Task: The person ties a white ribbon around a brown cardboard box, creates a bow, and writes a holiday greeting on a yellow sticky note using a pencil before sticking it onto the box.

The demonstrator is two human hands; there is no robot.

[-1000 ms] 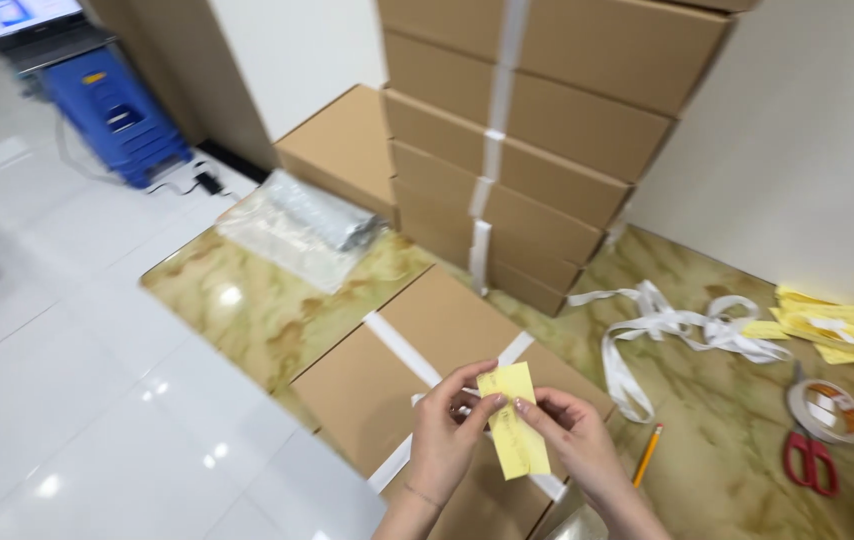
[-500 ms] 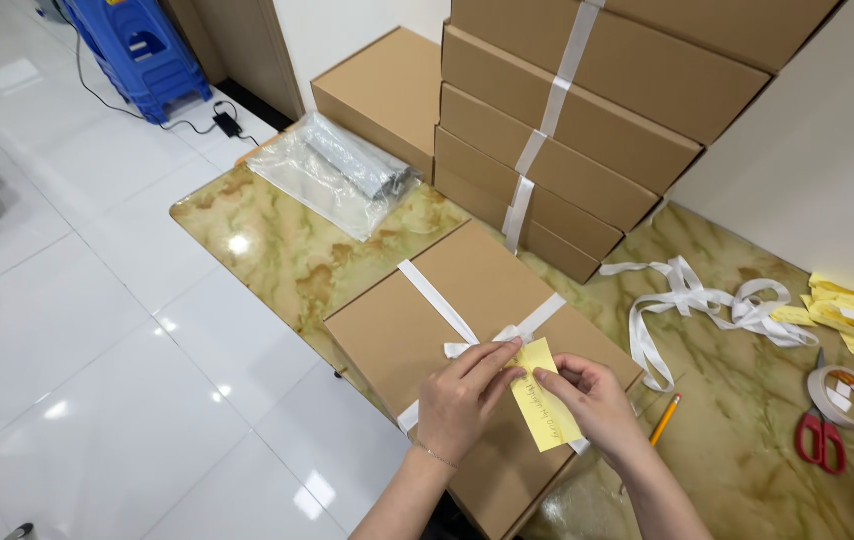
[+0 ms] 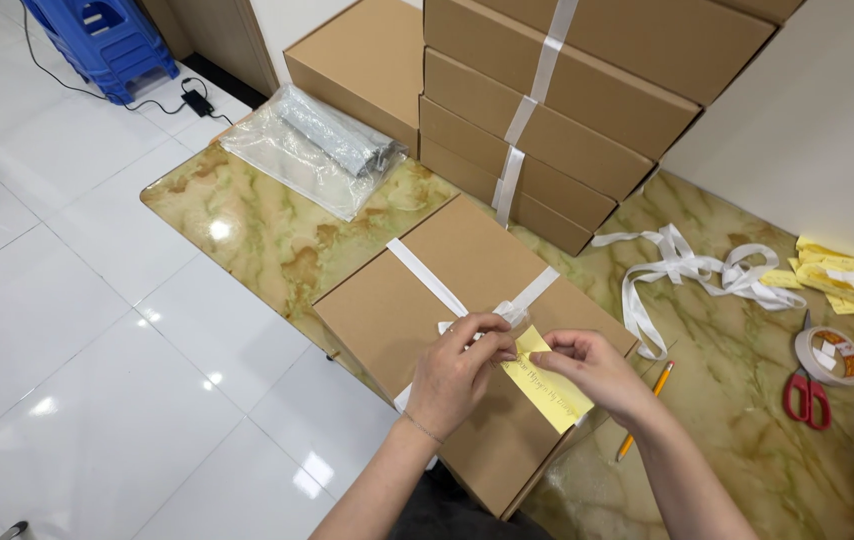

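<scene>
A flat brown cardboard box lies on the marble table, tied crosswise with white ribbon. Both my hands rest on its near half. My left hand pinches the top corner of a yellow paper tag where the ribbons cross. My right hand holds the same tag at its upper edge, fingers curled over it. The tag lies slanted on the box lid with handwriting on it.
A stack of ribboned brown boxes stands behind. A clear plastic bag lies at the table's far left. To the right are loose white ribbon, yellow tags, a tape roll, red scissors and a pencil. Blue stool on the floor.
The view has drawn closer and shifted down over the box. My hands have brought the yellow tag from mid-air down onto the ribbon crossing and keep hold of it.
</scene>
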